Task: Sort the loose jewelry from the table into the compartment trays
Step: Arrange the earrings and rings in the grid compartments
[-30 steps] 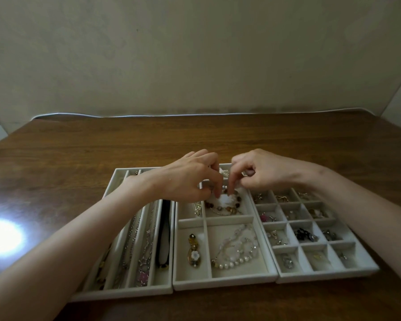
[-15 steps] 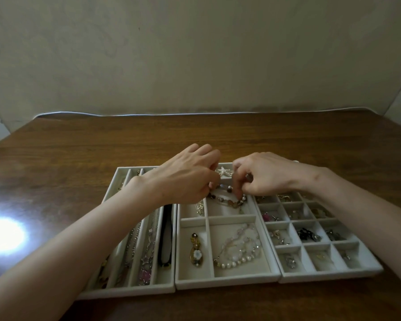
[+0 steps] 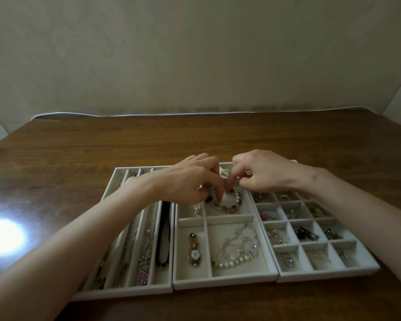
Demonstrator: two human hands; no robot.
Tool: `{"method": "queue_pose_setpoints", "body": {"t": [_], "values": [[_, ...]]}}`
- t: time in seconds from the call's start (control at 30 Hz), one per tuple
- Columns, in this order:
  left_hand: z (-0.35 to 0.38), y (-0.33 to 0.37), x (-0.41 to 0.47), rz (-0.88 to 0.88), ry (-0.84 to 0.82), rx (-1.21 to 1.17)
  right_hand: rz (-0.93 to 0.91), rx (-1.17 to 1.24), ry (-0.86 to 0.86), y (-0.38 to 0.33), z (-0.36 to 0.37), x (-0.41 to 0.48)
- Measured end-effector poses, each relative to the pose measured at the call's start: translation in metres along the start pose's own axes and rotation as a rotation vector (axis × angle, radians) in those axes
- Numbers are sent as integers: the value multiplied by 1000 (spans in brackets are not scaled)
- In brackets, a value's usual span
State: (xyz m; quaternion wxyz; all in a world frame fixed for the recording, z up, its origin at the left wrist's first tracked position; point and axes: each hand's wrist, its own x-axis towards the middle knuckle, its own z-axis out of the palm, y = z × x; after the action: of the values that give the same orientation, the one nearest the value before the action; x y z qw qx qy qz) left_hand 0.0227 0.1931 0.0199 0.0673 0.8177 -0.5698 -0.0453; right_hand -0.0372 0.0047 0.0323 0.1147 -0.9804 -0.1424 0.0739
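Both forearms reach in over the trays, wrists low. The left hand (image 3: 190,181), knuckles up, pinches the beaded bracelet (image 3: 229,207) at its left side. It lies in the middle tray (image 3: 222,283), in the wide compartment beyond the pearl strands (image 3: 235,258). The right hand (image 3: 264,172) curls a forefinger onto the beads; whether it grips or merely touches is unclear.

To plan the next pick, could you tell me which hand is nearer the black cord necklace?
Left. The left hand is just beyond the black cord necklace, slightly right; the right hand is much farther right.
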Motion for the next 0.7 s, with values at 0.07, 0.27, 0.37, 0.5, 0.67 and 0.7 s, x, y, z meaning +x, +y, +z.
{"method": "queue_pose_setpoints", "body": {"t": [0.07,0.27,0.37,0.5,0.67,0.7], "values": [[-1,0,0,-2,10,17,9,-75,32,1,0,0],[0,-3,-1,-9,79,114,-1,-124,50,3,-1,-2],[1,-5,-2,-4,105,134,-28,12,11,2,-2,-4],[2,-6,-2,11,137,168,-27,49,8,3,1,-3],[0,-5,-1,3,100,75,-14,7,23,7,2,0],[0,-4,-1,2,77,57,-14,13,8,7,2,0]]}}
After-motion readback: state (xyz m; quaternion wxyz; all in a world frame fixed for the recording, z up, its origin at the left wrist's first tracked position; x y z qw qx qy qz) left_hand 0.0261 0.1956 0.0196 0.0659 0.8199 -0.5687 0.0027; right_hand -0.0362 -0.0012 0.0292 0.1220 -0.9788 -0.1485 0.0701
